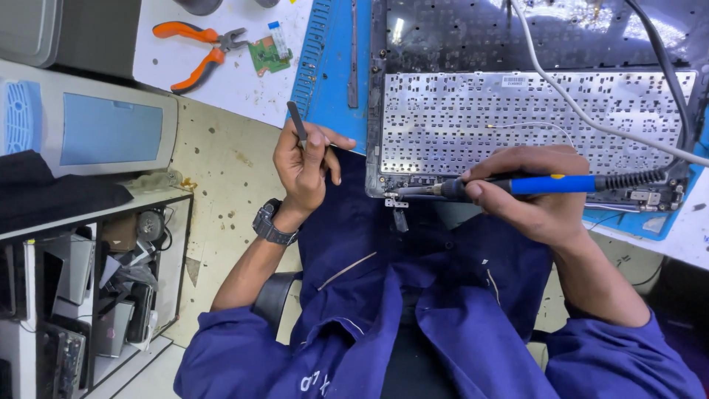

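White and scuffed, the desk (221,81) carries a blue work mat (329,66), and on the mat lies an opened laptop shell with the perforated metal back of its keyboard (532,118) facing up. From where I stand, the person sits close against the desk edge in a dark blue work coat (413,318).

Their right hand (539,196) is wrapped around a soldering iron (517,185) with a blue and black grip, the fingers clamped on the handle, and the metal tip rests at the lower left corner of the keyboard frame, beside a small metal bracket (396,202). The iron's ribbed cord leaves the handle toward the right. A white cable (583,111) crosses the keyboard plate diagonally.

Their left hand (304,166), with a dark wristwatch (272,223) at the wrist, is raised just left of the laptop corner, fingers closed on a slim dark tool (297,122) that stands upright; whether it is tweezers or a pry tool I cannot tell.

Farther back on the desk lie orange-handled pliers (199,52) and, near them, a small green circuit board (269,53). A long thin metal strip (353,52) lies along the mat. To the left, a shelf unit (88,288) holds cluttered parts.
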